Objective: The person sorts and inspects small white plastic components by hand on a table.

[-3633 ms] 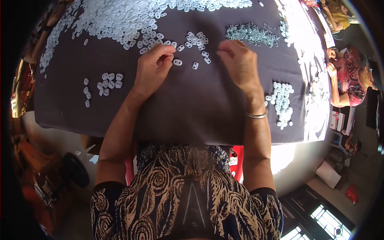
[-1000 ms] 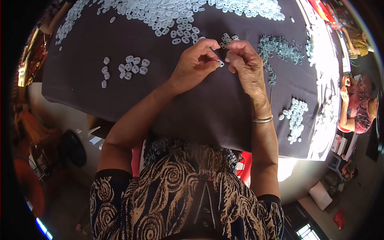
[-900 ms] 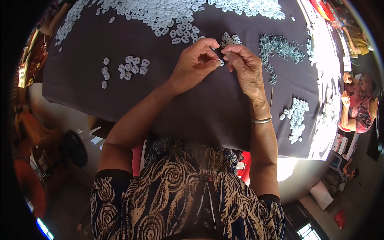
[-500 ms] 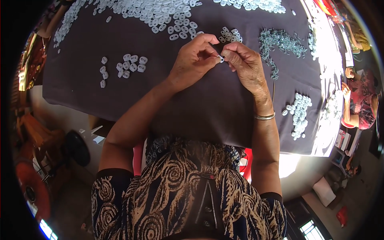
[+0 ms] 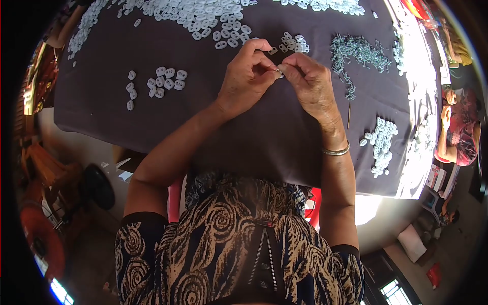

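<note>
Though it's mostly hidden, small white piece (image 5: 280, 75) is pinched by left hand (image 5: 242, 77) and right hand (image 5: 312, 86); oval-piece pile (image 5: 203, 11) cropped, reddish tab (image 5: 264, 222) illegible.

The person wears a tan-swirled navy garment (image 5: 216, 239) with black-edged sleeves (image 5: 133, 243) and a silvery bangle (image 5: 335, 152)

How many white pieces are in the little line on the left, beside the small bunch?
4: the top piece, a second piece just below, a third piece slightly right below that, and the bottom piece. None looks hidden.
</note>
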A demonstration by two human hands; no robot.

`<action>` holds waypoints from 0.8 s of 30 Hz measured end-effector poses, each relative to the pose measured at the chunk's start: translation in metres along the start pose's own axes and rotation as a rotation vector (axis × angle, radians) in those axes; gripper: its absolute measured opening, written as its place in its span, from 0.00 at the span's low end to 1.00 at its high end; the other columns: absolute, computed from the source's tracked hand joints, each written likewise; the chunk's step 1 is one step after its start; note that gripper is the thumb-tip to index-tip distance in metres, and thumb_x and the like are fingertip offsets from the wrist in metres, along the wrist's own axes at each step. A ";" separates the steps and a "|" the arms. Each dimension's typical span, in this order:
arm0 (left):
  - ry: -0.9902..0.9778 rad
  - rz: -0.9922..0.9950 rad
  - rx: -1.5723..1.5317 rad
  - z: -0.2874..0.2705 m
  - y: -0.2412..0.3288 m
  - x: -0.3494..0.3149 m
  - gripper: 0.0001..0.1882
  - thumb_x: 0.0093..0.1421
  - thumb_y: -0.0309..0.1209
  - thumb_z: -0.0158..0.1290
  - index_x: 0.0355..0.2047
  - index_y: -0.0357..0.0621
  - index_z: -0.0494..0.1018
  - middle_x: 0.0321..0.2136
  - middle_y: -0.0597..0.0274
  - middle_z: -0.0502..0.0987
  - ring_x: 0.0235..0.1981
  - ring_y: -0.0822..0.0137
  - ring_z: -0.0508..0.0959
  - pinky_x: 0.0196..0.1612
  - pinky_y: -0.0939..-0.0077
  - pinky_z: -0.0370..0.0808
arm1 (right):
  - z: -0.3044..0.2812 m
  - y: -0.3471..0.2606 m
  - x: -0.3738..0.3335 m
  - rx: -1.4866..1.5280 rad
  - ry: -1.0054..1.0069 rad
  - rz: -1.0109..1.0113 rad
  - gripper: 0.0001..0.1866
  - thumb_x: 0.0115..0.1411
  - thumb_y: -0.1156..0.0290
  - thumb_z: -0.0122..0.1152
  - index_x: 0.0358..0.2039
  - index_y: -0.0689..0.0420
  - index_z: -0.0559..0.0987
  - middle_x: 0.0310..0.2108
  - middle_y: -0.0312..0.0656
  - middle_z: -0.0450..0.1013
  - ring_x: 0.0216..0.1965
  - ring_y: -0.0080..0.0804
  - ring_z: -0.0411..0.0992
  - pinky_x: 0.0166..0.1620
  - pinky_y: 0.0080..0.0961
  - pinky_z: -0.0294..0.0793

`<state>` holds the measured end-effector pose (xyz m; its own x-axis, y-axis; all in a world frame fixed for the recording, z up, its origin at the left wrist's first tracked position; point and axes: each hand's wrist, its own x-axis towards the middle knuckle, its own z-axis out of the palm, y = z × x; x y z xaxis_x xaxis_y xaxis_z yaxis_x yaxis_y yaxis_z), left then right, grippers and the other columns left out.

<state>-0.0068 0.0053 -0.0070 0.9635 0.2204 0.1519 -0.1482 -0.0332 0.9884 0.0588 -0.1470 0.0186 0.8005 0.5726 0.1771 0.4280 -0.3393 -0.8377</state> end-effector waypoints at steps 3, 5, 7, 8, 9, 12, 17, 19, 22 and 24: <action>0.030 0.008 0.053 -0.002 -0.005 0.001 0.09 0.50 0.20 0.59 0.31 0.35 0.71 0.43 0.63 0.68 0.29 0.78 0.74 0.33 0.84 0.73 | 0.002 -0.009 0.006 0.012 0.013 0.005 0.04 0.55 0.76 0.60 0.27 0.62 0.75 0.19 0.43 0.71 0.18 0.28 0.66 0.25 0.26 0.67; 0.029 -0.009 0.059 -0.001 -0.006 -0.001 0.07 0.50 0.20 0.59 0.28 0.35 0.72 0.44 0.63 0.66 0.29 0.78 0.74 0.33 0.83 0.73 | 0.003 -0.007 0.003 -0.011 -0.001 0.020 0.04 0.57 0.74 0.60 0.28 0.61 0.76 0.19 0.41 0.70 0.20 0.23 0.65 0.26 0.23 0.67; 0.030 -0.016 0.064 -0.001 -0.007 0.001 0.06 0.50 0.20 0.60 0.26 0.34 0.72 0.45 0.63 0.65 0.30 0.78 0.74 0.33 0.83 0.73 | 0.000 -0.007 0.004 -0.037 -0.012 0.026 0.05 0.58 0.72 0.59 0.29 0.60 0.77 0.19 0.38 0.70 0.21 0.19 0.64 0.27 0.20 0.67; -0.010 0.018 0.100 -0.002 -0.007 0.002 0.14 0.52 0.20 0.58 0.36 0.37 0.66 0.36 0.66 0.70 0.27 0.80 0.73 0.30 0.85 0.71 | -0.003 -0.007 0.006 -0.054 -0.054 0.035 0.05 0.59 0.72 0.59 0.30 0.60 0.77 0.19 0.37 0.70 0.21 0.19 0.65 0.27 0.20 0.67; -0.050 0.051 0.136 -0.004 -0.005 0.003 0.22 0.55 0.19 0.57 0.46 0.39 0.60 0.27 0.68 0.75 0.25 0.82 0.71 0.28 0.87 0.69 | -0.005 -0.007 0.006 -0.071 -0.095 0.046 0.05 0.59 0.72 0.59 0.30 0.60 0.77 0.20 0.36 0.71 0.21 0.19 0.65 0.27 0.21 0.67; -0.106 -0.042 0.029 -0.010 0.003 0.006 0.20 0.55 0.20 0.57 0.45 0.39 0.62 0.27 0.68 0.76 0.25 0.81 0.72 0.28 0.87 0.69 | -0.002 -0.005 0.006 0.029 -0.075 -0.002 0.08 0.61 0.68 0.57 0.35 0.58 0.78 0.21 0.33 0.70 0.20 0.18 0.63 0.25 0.19 0.65; -0.071 0.005 -0.045 -0.035 0.006 0.014 0.19 0.54 0.22 0.58 0.45 0.40 0.65 0.25 0.66 0.77 0.25 0.80 0.74 0.27 0.86 0.71 | -0.012 -0.019 0.004 0.351 0.014 0.203 0.12 0.64 0.62 0.54 0.40 0.56 0.78 0.21 0.29 0.68 0.19 0.13 0.59 0.23 0.13 0.60; 0.033 -0.009 -0.062 -0.044 0.009 0.020 0.18 0.54 0.23 0.58 0.44 0.40 0.66 0.26 0.66 0.77 0.26 0.80 0.75 0.27 0.86 0.72 | -0.019 -0.016 0.003 0.427 0.017 0.272 0.10 0.64 0.65 0.55 0.40 0.54 0.78 0.21 0.30 0.68 0.19 0.10 0.59 0.22 0.09 0.58; 0.089 0.023 -0.098 -0.045 0.011 0.025 0.18 0.54 0.23 0.59 0.44 0.40 0.66 0.27 0.66 0.77 0.26 0.81 0.74 0.27 0.87 0.71 | -0.012 0.001 0.000 0.217 0.037 0.149 0.06 0.62 0.70 0.57 0.37 0.57 0.79 0.23 0.29 0.69 0.21 0.12 0.62 0.24 0.11 0.62; 0.106 0.028 -0.073 -0.044 0.011 0.025 0.18 0.54 0.23 0.59 0.44 0.40 0.67 0.27 0.66 0.77 0.26 0.81 0.74 0.27 0.87 0.71 | -0.004 0.008 0.001 0.175 0.028 0.090 0.05 0.60 0.73 0.59 0.36 0.58 0.79 0.23 0.30 0.70 0.22 0.14 0.64 0.26 0.13 0.64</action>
<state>0.0056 0.0536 0.0079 0.9304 0.3222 0.1750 -0.1947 0.0298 0.9804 0.0650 -0.1520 0.0139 0.8445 0.5242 0.1097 0.2766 -0.2516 -0.9274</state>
